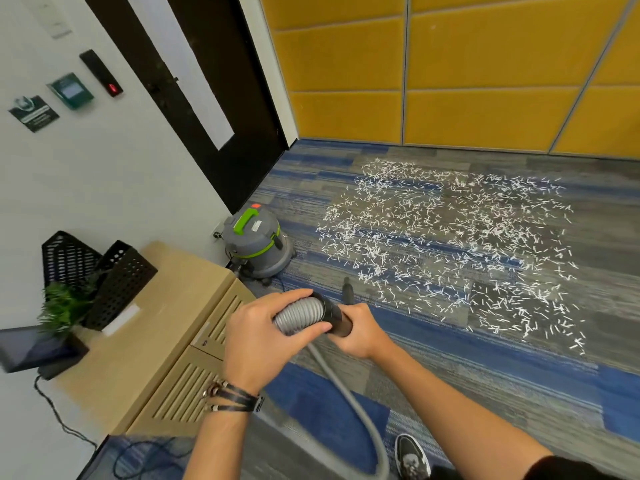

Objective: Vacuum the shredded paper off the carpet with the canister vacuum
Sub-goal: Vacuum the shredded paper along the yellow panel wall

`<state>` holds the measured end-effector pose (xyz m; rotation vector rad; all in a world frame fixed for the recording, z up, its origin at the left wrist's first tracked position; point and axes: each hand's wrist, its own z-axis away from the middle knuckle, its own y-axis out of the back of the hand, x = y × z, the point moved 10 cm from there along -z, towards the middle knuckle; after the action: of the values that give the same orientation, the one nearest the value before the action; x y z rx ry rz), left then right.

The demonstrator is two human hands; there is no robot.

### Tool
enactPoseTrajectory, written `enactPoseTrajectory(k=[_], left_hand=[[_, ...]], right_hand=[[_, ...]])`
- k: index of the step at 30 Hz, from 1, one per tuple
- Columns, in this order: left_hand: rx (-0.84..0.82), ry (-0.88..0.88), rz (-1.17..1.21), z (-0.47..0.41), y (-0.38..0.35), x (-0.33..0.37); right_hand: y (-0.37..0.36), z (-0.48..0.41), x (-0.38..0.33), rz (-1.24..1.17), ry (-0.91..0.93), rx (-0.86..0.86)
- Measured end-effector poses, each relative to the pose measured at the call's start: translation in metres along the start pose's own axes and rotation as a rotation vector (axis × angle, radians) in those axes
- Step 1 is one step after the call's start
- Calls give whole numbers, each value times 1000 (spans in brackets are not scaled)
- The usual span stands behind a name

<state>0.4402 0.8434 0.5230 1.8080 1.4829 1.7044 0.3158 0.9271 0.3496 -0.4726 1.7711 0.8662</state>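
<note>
White shredded paper [450,244] lies scattered in a wide patch over the blue and grey carpet [502,368]. A grey canister vacuum [258,242] with a green handle stands by the wall at the left. My left hand [263,336] grips the ribbed grey hose [299,317] near its end. My right hand [362,329] holds the black cuff and tube [337,315] at the hose end. The black nozzle tip [347,289] points toward the paper, short of the patch. The hose runs down past my arms to the frame's bottom.
A low wooden cabinet [166,327] stands at the left with black mesh trays [104,271], a small plant [64,306] and a tablet [31,348]. A black door [214,98] and yellow wall panels [467,81] bound the floor. My shoe [412,455] is at the bottom.
</note>
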Motion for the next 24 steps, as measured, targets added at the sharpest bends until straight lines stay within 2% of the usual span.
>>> enactPoseTrajectory(k=[3, 7, 14, 21, 24], left_hand=[[-29, 60, -17, 1, -12, -13], [-44, 97, 88, 2, -13, -19], [-89, 0, 168, 13, -2, 12], [-61, -113, 65, 24, 2, 42], [-48, -111, 67, 28, 7, 39]], right_hand=[[-8, -4, 12, 16, -47, -45], [-12, 3, 18, 51, -82, -78], [2, 48, 12, 30, -91, -2], [14, 69, -4, -42, -53, 88], [13, 69, -12, -10, -45, 65]])
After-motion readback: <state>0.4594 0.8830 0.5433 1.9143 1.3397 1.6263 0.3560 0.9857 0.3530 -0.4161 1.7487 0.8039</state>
